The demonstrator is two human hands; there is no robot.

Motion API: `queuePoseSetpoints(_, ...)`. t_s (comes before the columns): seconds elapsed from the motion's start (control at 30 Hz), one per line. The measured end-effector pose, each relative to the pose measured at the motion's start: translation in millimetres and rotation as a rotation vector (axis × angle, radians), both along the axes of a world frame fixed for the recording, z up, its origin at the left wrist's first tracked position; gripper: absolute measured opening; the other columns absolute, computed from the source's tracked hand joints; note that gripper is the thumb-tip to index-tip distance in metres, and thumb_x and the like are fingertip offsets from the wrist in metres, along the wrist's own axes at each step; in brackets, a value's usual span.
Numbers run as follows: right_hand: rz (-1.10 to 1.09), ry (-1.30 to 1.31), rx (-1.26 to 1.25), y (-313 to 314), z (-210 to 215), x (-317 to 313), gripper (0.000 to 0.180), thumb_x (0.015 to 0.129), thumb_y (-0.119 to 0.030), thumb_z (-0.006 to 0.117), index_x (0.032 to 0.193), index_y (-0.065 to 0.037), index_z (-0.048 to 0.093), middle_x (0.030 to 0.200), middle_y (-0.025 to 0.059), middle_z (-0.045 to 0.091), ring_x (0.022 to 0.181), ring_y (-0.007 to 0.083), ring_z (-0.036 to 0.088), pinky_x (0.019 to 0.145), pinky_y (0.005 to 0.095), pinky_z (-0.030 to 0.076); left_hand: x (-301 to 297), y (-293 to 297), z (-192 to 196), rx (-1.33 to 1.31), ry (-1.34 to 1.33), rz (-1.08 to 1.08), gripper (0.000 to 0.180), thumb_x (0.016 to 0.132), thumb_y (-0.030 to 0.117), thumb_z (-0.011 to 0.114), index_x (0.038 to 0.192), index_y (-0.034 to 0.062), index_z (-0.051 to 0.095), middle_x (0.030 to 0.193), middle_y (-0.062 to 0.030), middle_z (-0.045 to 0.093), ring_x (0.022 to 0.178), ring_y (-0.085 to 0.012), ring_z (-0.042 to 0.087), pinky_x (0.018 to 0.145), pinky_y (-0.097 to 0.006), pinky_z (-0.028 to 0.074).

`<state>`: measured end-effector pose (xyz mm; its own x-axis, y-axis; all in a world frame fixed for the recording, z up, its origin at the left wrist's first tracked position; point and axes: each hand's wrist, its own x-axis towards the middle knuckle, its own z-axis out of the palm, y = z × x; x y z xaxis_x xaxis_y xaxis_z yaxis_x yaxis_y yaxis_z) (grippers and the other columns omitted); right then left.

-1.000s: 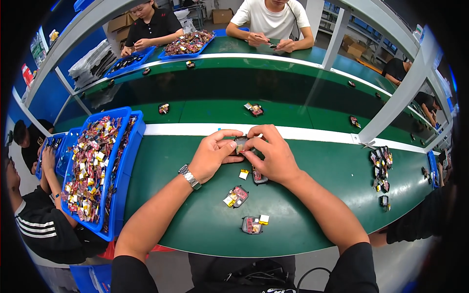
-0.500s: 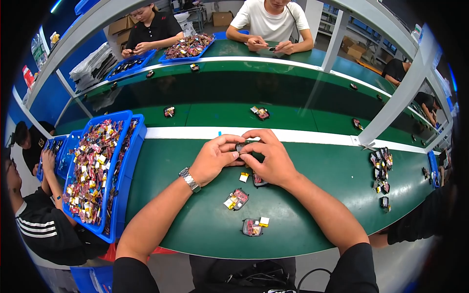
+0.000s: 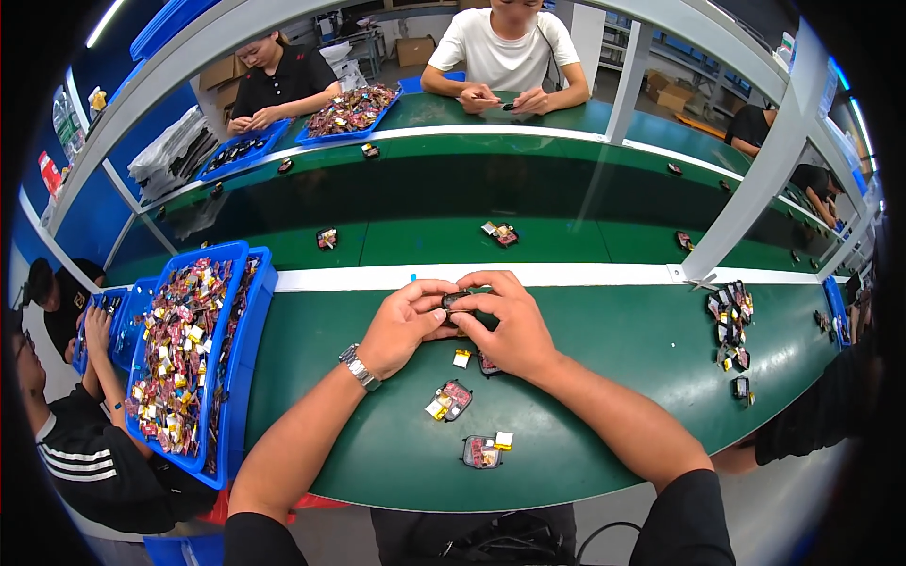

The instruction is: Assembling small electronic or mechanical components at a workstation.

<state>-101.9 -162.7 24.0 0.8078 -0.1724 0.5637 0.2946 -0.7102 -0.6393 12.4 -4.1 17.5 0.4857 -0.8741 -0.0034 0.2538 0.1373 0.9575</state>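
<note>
Above the green bench, both my hands hold a small black plastic casing (image 3: 454, 302) between fingertips and thumbs. My left hand (image 3: 401, 330), with a metal watch on its wrist, is closed on the casing's left side. My right hand (image 3: 510, 330) pinches it from the right. Its inner side is mostly hidden by fingers. Below the hands lies a small white-and-yellow battery pouch (image 3: 461, 358), beside a casing (image 3: 488, 366) partly covered by my right hand. Nearer me are two casings with red circuit boards and battery pouches, an upper one (image 3: 451, 401) and a lower one (image 3: 481, 453).
Stacked blue trays (image 3: 257, 311) heaped with red boards and pouches stand at left. A pile of black casings (image 3: 729, 325) lies at right. Beyond a white rail (image 3: 359, 278), a green conveyor (image 3: 415, 241) carries scattered units. A slanted grey post (image 3: 755, 193) rises at right. Co-workers sit around.
The view has shifted slightly, so the bench and my hands sit lower in it. My fingers have moved a little on the casing, which both hands still hold.
</note>
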Motion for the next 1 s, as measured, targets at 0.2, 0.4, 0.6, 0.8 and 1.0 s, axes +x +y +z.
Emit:
queuePoseSetpoints(0.2,0.024,0.023,0.039,2.8,-1.2,-1.3,0.012,0.083,-0.012,0.070,0.093,-0.006,0.073,0.115,0.0076,0.060,0.111,0.0268,0.053,0.092,0.0371,0.047,0.1,0.3,0.9,0.040,0.003,0.019,0.030,0.098,0.003,0.048,0.129,0.0020,0.049,0.123,-0.0120,0.060,0.110,-0.0178,0.062,0.095,-0.034,0.054)
queuePoseSetpoints(0.4,0.149,0.102,0.071,-7.4,1.4,-1.2,0.010,0.084,-0.010,0.068,0.092,-0.006,0.072,0.119,0.0080,0.059,0.117,0.0267,0.051,0.096,0.0369,0.046,3.5,2.3,-3.1,-0.031,0.055,-0.016,0.028,0.099,0.005,0.048,0.127,0.0025,0.050,0.122,-0.0115,0.060,0.109,-0.0180,0.062,0.095,-0.035,0.054)
queuePoseSetpoints(0.6,0.207,0.141,0.312,-9.7,-3.0,2.6,0.010,0.086,-0.010,0.067,0.094,-0.006,0.072,0.120,0.0083,0.058,0.114,0.0246,0.055,0.096,0.0354,0.046,-1.3,1.3,0.7,-0.086,0.067,0.014,0.025,0.095,0.001,0.055,0.119,0.0027,0.052,0.117,-0.0114,0.060,0.109,-0.0203,0.062,0.094,-0.040,0.056)
queuePoseSetpoints(0.8,0.313,0.207,0.530,-14.9,-7.3,5.6,0.012,0.090,-0.010,0.064,0.099,-0.005,0.071,0.122,0.0086,0.056,0.109,0.0195,0.058,0.092,0.0324,0.048,-0.6,0.9,-5.9,-0.096,-0.023,0.038,0.018,0.094,0.000,0.056,0.113,-0.0011,0.054,0.112,-0.0110,0.059,0.109,-0.0205,0.061,0.093,-0.040,0.057)
queuePoseSetpoints(1.0,0.288,0.246,0.390,-19.9,-2.4,4.0,0.014,0.091,-0.012,0.065,0.100,-0.003,0.069,0.126,0.0091,0.055,0.109,0.0180,0.058,0.093,0.0338,0.048,0.0,0.6,-7.7,-0.068,-0.109,0.038,0.013,0.096,0.002,0.055,0.108,-0.0015,0.055,0.107,-0.0100,0.060,0.103,-0.0196,0.063,0.089,-0.037,0.059)
